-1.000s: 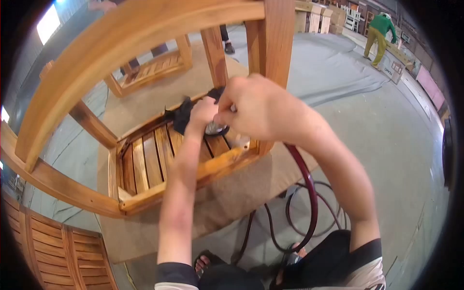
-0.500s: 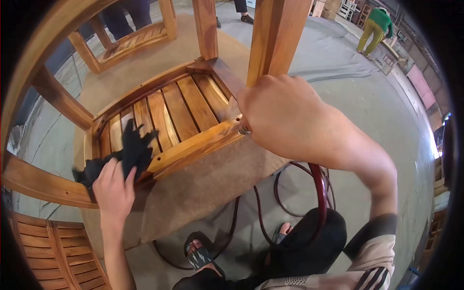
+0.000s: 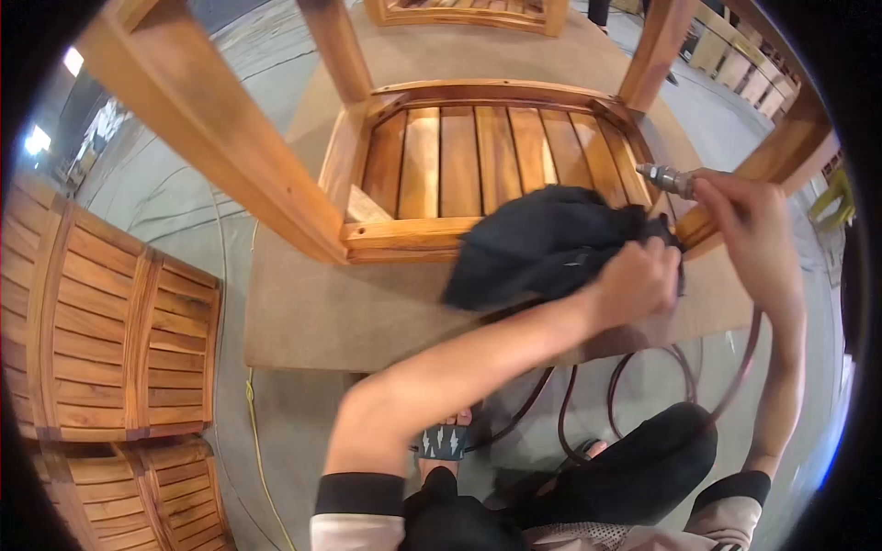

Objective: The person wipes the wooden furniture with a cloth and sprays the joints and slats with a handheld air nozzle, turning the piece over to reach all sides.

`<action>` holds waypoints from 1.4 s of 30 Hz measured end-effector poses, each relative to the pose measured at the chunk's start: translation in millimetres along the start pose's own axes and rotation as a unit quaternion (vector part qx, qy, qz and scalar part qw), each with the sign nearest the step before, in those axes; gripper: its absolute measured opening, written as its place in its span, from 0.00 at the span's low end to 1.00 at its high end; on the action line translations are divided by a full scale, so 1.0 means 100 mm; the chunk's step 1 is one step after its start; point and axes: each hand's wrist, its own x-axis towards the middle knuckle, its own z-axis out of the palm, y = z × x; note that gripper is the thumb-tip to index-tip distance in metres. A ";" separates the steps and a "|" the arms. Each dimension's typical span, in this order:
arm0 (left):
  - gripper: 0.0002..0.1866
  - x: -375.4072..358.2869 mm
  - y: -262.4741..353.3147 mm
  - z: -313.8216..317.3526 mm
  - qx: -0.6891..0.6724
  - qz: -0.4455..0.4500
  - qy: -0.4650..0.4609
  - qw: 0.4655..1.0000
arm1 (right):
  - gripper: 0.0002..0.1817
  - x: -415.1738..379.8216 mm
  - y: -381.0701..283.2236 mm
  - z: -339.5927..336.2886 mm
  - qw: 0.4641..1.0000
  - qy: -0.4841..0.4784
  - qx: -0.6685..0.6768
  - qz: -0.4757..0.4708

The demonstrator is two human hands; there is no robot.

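Observation:
My left hand is closed on a bunched black cloth, which hangs over the near rail at the right end of a wooden slatted furniture piece. The piece appears upside down, with its legs pointing up. In my right hand is an air nozzle with a metal tip pointing left over the slats. A dark red hose runs down from that hand. The hand is beside the right near leg, and its fingers wrap round the nozzle's rear.
A brown board-like work surface lies under the piece. Stacked slatted wooden panels stand at left. Another wooden frame is at the far side. Coils of hose lie on the floor near my feet, and a yellow cord hangs at left.
My left hand has carried the cloth from the left end of the piece to its right end. The view has shifted, and the nozzle in my right hand now shows clearly.

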 end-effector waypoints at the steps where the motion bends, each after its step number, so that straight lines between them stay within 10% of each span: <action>1: 0.03 0.09 0.05 -0.02 0.013 0.003 0.014 1.000 | 0.10 0.04 -0.04 -0.03 0.999 0.000 0.015 0.030; 6: 0.05 -0.46 -0.32 -0.59 -0.026 -0.111 -0.039 0.993 | 0.10 0.15 -0.03 -0.11 0.998 -0.011 -0.062 -0.016; 8: 0.10 -0.84 -0.54 -1.22 0.036 -0.208 -0.198 0.957 | 0.10 0.16 0.08 -0.19 0.994 -0.058 -0.094 -0.021; 11: 0.12 -1.43 -0.77 -2.11 0.059 -0.405 -0.139 0.902 | 0.09 0.07 0.34 -0.10 0.980 -0.005 -0.107 -0.166; 12: 0.11 -1.74 -0.83 -2.38 0.094 -0.446 -0.106 0.884 | 0.10 0.08 0.34 -0.09 0.979 -0.005 -0.092 -0.180; 15: 0.17 -2.04 -0.87 -2.85 -0.140 -0.608 0.466 0.628 | 0.12 0.14 0.51 -0.09 0.960 -0.005 -0.148 -0.238; 18: 0.22 -2.18 -1.48 -3.15 -0.418 -0.595 0.452 0.518 | 0.14 0.21 0.62 -0.11 0.919 0.008 -0.204 -0.338; 20: 0.29 -2.24 -1.71 -2.99 -0.475 -0.573 0.351 0.568 | 0.13 0.24 0.83 -0.09 0.906 0.020 -0.179 -0.383; 23: 0.41 -2.14 -1.42 -2.26 -0.234 -0.326 0.112 0.909 | 0.11 0.26 1.16 0.07 0.914 0.071 -0.236 -0.323; 24: 0.43 -2.08 -1.20 -2.05 -0.343 -0.295 0.191 0.871 | 0.09 0.45 1.34 0.15 0.937 0.079 -0.196 -0.277; 26: 0.38 -1.93 -1.07 -1.87 -0.616 -0.583 0.287 0.445 | 0.10 0.83 1.36 0.14 0.956 0.026 -0.274 -0.097; 27: 0.32 -1.86 -0.93 -1.82 -0.586 -0.637 0.314 0.390 | 0.10 0.89 1.35 0.23 0.954 0.042 -0.295 -0.040; 30: 0.16 -1.70 -0.61 -2.13 -0.334 -0.694 0.292 0.567 | 0.09 0.76 1.24 0.17 0.954 0.066 -0.293 0.015; 33: 0.20 -1.53 -0.98 -2.70 -0.544 -0.421 0.455 0.566 | 0.07 -0.06 0.36 -0.29 0.968 -0.080 -0.233 -0.044; 34: 0.22 -1.65 -1.35 -2.82 -0.376 -0.469 0.510 0.615 | 0.07 -0.29 0.00 -0.50 0.963 -0.150 -0.218 -0.047; 35: 0.23 -1.59 -1.70 -2.89 -0.246 -0.494 0.577 0.603 | 0.06 -0.46 -0.37 -0.69 0.954 -0.223 -0.193 -0.050; 36: 0.22 -1.59 -2.07 -2.93 -0.392 -0.490 0.582 0.517 | 0.05 -0.52 -0.69 -0.84 0.942 -0.284 -0.167 -0.060; 39: 0.20 -1.70 -3.20 -2.45 -0.578 -0.507 0.422 0.481 | 0.04 -0.49 -0.71 -0.86 0.953 -0.300 0.033 -0.004; 42: 0.22 -1.53 -3.23 -1.77 -0.634 -0.507 0.324 0.486 | 0.06 -0.33 -0.44 -0.37 0.992 -0.064 -0.104 -0.033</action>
